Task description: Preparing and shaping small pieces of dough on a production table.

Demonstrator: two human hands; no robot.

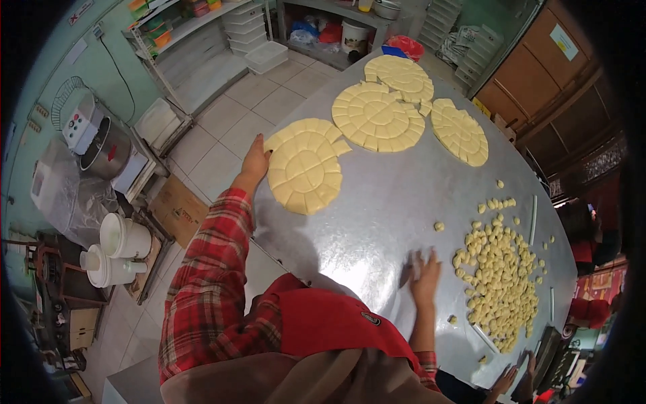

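My left hand is at the table's left edge, fingers stretched out, beside the rim of a round, flat sheet of pale yellow dough cut into pieces. I cannot tell whether the fingertips touch the dough. My right hand, slightly blurred, is spread over the bare metal table with nothing in it. To its right lies a heap of small dough balls. Farther back are more cut dough rounds: a large one, one behind it and one at the right.
Another person's hands reach in at the lower right. Thin pale sticks lie by the heap. At left stand a mixer, white buckets and a flat cardboard piece. A red basin is beyond the table's far end.
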